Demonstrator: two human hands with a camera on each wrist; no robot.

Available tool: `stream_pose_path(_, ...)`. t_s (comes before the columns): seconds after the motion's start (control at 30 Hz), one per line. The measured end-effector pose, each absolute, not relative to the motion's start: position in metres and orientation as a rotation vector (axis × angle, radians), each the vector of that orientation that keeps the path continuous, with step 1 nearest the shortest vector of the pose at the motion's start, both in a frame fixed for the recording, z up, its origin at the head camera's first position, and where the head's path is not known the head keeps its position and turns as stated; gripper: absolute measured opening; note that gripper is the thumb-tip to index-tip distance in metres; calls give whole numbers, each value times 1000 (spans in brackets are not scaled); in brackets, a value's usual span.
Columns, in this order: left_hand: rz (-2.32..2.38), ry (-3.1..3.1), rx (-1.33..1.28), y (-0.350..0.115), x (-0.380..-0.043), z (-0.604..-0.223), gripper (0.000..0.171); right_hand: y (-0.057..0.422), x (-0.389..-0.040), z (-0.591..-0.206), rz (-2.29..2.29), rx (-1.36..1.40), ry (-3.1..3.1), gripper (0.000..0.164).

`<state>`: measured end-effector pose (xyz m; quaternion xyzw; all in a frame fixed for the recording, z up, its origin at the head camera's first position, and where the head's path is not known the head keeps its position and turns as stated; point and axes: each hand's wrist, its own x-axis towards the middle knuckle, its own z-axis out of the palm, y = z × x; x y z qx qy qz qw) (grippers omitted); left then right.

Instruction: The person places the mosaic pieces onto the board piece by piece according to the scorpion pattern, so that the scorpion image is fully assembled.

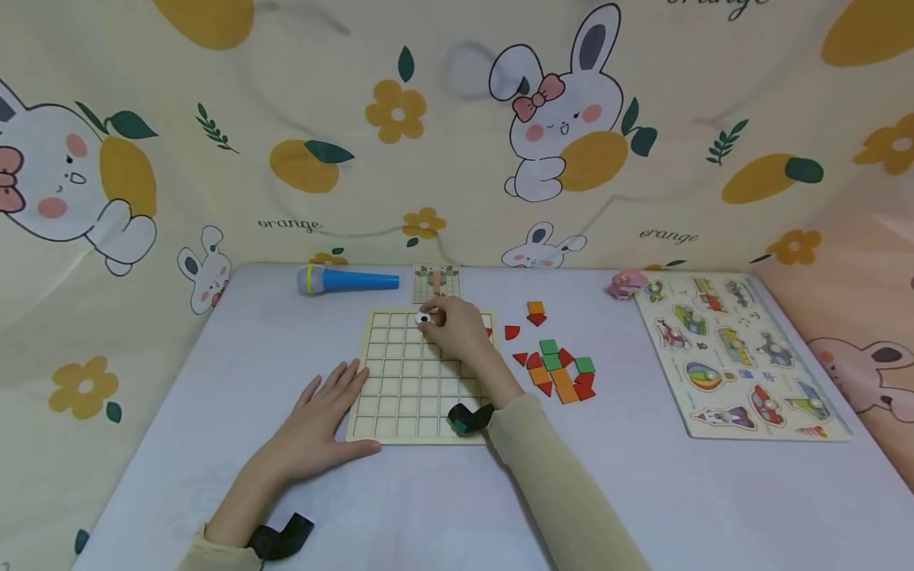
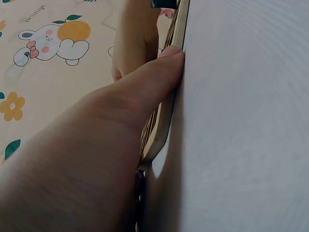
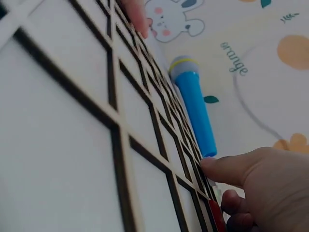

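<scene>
Closest to us, one black wrist camera (image 1: 281, 538) sits at the left wrist, above a smooth white tabletop (image 1: 414, 507). Just beyond, the left hand (image 1: 321, 424), fingers spread and gripping nothing, touches the left edge of one wooden grid board (image 1: 400, 381), thumb at its near edge. A second wrist camera (image 1: 469, 419) shows at the right wrist. Off to the right, three green squares (image 1: 585, 365) among red and orange pieces (image 1: 564, 385) too tightly bunched to count, plus one picture puzzle board (image 1: 703, 349). And there's the grip: the right hand (image 1: 457, 325) pinches one white disc (image 1: 424, 318) with a black dot, right over the grid's far rows! Behind, one blue toy microphone (image 1: 360, 279), one pattern card (image 1: 437, 284), then a cream backdrop (image 1: 457, 174) of rabbits and oranges closing off the room.
</scene>
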<state>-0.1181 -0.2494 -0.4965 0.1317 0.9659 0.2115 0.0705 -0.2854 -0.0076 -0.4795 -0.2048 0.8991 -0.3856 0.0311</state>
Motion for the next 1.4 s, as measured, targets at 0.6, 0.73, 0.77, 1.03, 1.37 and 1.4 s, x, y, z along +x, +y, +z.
stream_pose_path(0.6,665,2898,391,-249,-119,-492,116,24,-298,-472,-1644,-638,2623,28)
stream_pose_path(0.73,660,2905,390,-249,-118,-491,116,18,-296,-471,-1429,-688,2668,27)
stream_pose_path(0.77,659,2907,391,-249,-118,-491,116,16,-295,-472,-1351,-707,2677,26)
stream_pose_path(1.03,660,2904,399,-249,-117,-491,117,2,-290,-483,-1001,-737,2847,21)
stream_pose_path(1.37,667,2902,397,-249,-115,-490,117,-6,-286,-484,-1019,-721,2900,22)
stream_pose_path(1.4,668,2902,397,-249,-115,-490,117,-6,-287,-485,-1012,-710,2910,21)
